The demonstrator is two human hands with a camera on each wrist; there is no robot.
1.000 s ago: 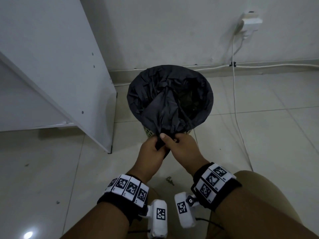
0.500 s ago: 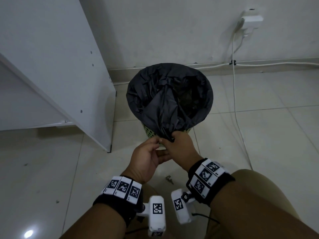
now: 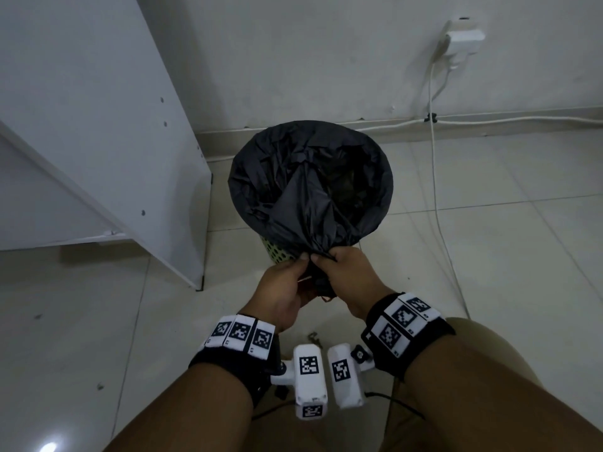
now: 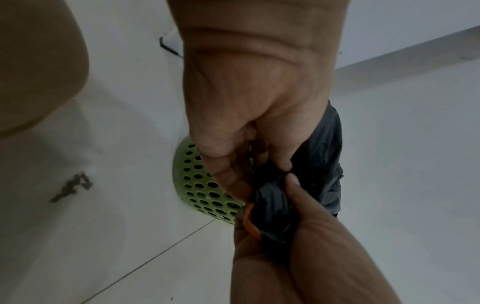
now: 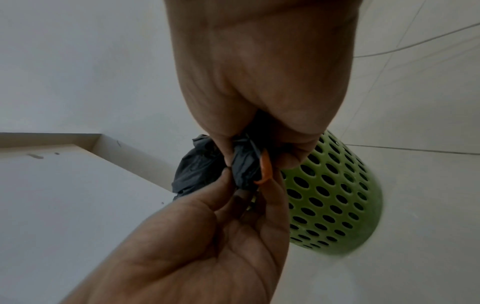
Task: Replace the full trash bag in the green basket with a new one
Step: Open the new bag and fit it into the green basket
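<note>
White cabinet panel [image 3: 98, 125] beside basket [image 3: 277, 252]

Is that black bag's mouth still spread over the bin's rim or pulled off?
Mostly spread: the black bag still wraps the green basket rim, except the near edge, gathered and pinched by the left hand and right hand.

I can read no words, brand names or numbers anywhere. The only printed signs are black-and-white square code patterns on the white tags of my left wristband [image 3: 240, 334] and right wristband [image 3: 404, 321], and on the two white camera housings [image 3: 326, 376] below my wrists; they hold no legible characters.
</note>
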